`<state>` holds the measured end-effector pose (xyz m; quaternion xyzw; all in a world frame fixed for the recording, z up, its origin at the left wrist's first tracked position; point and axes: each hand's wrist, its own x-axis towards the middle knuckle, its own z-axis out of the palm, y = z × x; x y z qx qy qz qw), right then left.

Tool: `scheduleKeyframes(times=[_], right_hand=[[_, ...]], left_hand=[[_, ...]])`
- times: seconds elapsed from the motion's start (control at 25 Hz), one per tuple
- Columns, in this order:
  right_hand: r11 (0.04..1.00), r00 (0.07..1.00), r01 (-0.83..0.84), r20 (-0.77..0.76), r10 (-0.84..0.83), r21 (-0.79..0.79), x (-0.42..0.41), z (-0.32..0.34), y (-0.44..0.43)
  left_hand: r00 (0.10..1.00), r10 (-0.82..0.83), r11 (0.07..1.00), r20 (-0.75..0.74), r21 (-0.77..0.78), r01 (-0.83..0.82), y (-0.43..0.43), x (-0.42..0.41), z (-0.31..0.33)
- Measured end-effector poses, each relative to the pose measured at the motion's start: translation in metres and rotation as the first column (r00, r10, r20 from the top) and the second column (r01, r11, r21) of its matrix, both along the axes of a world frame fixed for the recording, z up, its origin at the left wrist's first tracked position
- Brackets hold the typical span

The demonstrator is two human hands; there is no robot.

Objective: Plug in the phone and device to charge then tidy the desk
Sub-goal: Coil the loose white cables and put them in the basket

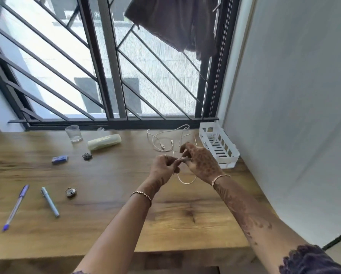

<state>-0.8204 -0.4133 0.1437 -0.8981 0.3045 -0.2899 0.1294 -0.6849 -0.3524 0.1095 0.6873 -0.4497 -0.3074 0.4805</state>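
A white charging cable lies in loose loops at the back right of the wooden desk, its plugs near the middle of the coil. One loop of it hangs down between my hands. My left hand pinches the cable with curled fingers. My right hand holds the same cable just to the right, its index finger hooked around the strand. Both hands hover above the desk, in front of the coil. No phone or other device shows in view.
A white slotted basket stands against the right wall. A glass, a pale yellow case, a blue eraser, a small dark object, a round metal piece and two pens lie to the left.
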Motion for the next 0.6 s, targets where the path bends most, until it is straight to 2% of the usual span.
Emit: scheduleKeyframes(times=[0.04, 0.08, 0.12, 0.2, 0.24, 0.32, 0.4, 0.48, 0.6], right_hand=[[0.999, 1.0, 0.004, 0.029, -0.003, -0.034, 0.005, 0.0, -0.011], [1.0, 0.999, 0.004, 0.038, -0.005, 0.023, 0.009, 0.008, -0.015], [0.989, 0.994, -0.026, 0.109, 0.01, 0.143, 0.016, 0.012, -0.026], [0.89, 0.96, -0.127, 0.281, -0.001, 0.437, 0.025, 0.025, -0.043], [0.825, 0.936, -0.17, 0.351, -0.036, 0.538, 0.03, 0.026, -0.046], [0.712, 0.904, -0.236, 0.419, -0.089, 0.661, 0.045, 0.023, -0.052], [0.666, 0.934, -0.193, 0.343, -0.1, 0.721, 0.066, 0.018, -0.05], [0.643, 0.972, -0.132, 0.224, -0.063, 0.754, 0.084, 0.014, -0.045], [0.571, 0.985, -0.17, 0.134, 0.105, 0.803, 0.099, 0.019, -0.041]], left_hand=[[0.995, -0.025, 1.0, -0.097, 0.015, 0.027, 0.0, 0.003, 0.006], [0.968, -0.056, 0.998, -0.244, 0.009, 0.06, 0.001, 0.008, 0.013], [0.906, -0.099, 0.995, -0.412, -0.02, 0.099, 0.003, 0.014, 0.019], [0.68, -0.191, 0.981, -0.708, -0.124, 0.147, 0.004, 0.026, 0.032], [0.553, -0.229, 0.973, -0.802, -0.176, 0.147, 0.003, 0.032, 0.038], [0.36, -0.3, 0.954, -0.883, -0.282, 0.104, -0.005, 0.041, 0.049], [0.258, -0.354, 0.932, -0.899, -0.362, 0.018, -0.018, 0.045, 0.057], [0.246, -0.355, 0.919, -0.902, -0.385, -0.084, -0.035, 0.052, 0.061], [0.415, -0.27, 0.908, -0.869, -0.373, -0.19, -0.058, 0.073, 0.059]])
